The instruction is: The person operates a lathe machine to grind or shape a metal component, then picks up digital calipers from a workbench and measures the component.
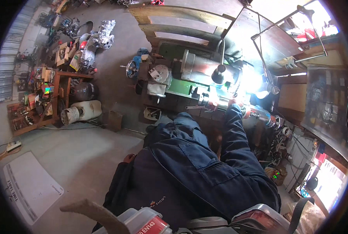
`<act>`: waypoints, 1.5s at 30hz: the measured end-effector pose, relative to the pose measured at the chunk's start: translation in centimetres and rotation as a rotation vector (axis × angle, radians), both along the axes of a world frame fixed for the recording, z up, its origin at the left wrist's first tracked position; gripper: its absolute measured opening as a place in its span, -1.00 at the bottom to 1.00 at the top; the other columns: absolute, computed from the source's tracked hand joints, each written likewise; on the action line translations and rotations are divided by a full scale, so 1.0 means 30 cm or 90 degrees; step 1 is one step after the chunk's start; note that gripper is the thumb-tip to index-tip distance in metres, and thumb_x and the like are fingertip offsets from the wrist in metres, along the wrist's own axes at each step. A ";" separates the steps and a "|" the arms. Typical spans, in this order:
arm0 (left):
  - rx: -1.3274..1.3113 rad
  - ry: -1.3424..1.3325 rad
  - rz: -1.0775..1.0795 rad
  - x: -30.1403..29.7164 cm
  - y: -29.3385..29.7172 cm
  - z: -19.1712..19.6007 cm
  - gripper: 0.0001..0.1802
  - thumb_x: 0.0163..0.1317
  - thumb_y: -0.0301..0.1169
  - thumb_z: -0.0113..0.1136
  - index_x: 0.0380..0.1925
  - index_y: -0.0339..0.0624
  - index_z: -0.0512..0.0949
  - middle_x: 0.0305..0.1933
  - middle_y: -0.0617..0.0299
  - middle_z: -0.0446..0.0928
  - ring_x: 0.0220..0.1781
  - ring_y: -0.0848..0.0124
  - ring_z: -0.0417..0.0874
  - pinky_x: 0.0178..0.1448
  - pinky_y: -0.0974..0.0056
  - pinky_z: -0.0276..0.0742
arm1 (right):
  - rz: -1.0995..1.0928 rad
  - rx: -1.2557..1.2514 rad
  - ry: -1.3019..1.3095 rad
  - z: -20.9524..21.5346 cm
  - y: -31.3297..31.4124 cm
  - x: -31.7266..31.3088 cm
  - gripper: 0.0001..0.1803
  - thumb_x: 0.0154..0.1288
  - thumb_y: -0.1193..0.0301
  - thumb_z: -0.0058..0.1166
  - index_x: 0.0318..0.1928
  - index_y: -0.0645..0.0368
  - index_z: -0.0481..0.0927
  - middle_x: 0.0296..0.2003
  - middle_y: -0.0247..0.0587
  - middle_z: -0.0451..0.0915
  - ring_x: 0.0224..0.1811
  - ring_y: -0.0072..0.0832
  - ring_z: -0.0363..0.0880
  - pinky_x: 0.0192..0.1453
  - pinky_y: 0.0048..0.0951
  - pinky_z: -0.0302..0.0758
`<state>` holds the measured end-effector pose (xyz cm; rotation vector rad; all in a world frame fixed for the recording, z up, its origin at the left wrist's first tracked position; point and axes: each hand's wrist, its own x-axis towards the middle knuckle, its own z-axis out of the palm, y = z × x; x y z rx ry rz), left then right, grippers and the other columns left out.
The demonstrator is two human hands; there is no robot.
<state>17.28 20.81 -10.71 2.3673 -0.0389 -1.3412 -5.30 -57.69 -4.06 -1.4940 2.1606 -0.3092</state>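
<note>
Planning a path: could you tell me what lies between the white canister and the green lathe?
A brown cardboard box stands on the concrete floor there, shown in the head view.

Right arm [236, 132] outstretched, hand [233, 102] forward

- The lathe bed [180, 86], green and grey, carries a bright metal workpiece [216, 102] just beside the fingers [232, 102] of the right hand.
- The concrete floor [84, 156] lies well left of the fingers; on it rest a white canister [82, 110], a small cardboard box [114, 121] and a white printed board [29, 187].
- A wooden shelf [45, 97] stands far left, crowded with small parts.
</note>
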 end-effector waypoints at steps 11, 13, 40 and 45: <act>0.052 0.011 -0.068 0.123 -0.170 0.135 -0.45 0.31 0.04 0.05 0.09 -0.15 0.55 0.09 0.00 0.58 0.14 0.10 0.58 0.24 0.08 0.45 | 0.004 0.065 0.012 -0.071 0.047 -0.047 -0.61 0.29 0.17 0.16 -0.07 0.21 0.47 -0.33 -0.17 0.61 -0.40 -0.27 0.58 -0.27 -0.24 0.55; 0.057 0.017 -0.053 0.147 -0.328 0.249 -0.45 0.31 0.03 0.05 0.11 -0.15 0.53 0.10 -0.03 0.57 0.15 0.09 0.57 0.24 0.07 0.45 | -0.003 0.070 0.029 -0.085 0.034 -0.094 -0.61 0.29 0.18 0.15 -0.06 0.21 0.47 -0.32 -0.16 0.61 -0.40 -0.26 0.58 -0.25 -0.23 0.55; 0.124 0.131 -0.323 0.604 0.075 0.231 -0.31 0.27 0.18 -0.07 0.09 -0.18 0.53 0.14 -0.05 0.53 0.14 0.02 0.56 0.25 0.11 0.43 | 1.180 0.478 0.283 0.079 0.992 1.092 -0.50 0.30 0.00 -0.03 -0.04 0.15 0.64 -0.10 0.12 0.63 -0.01 -0.01 0.61 0.08 -0.05 0.52; 0.210 0.060 -0.167 0.832 0.342 0.215 -0.33 0.26 0.19 -0.07 0.05 -0.13 0.56 0.07 -0.07 0.57 0.07 -0.02 0.59 0.23 0.06 0.43 | 1.339 0.481 0.293 0.081 1.205 1.415 -0.50 0.34 -0.02 -0.09 -0.10 0.13 0.67 -0.19 0.08 0.67 -0.10 0.03 0.64 0.06 -0.04 0.52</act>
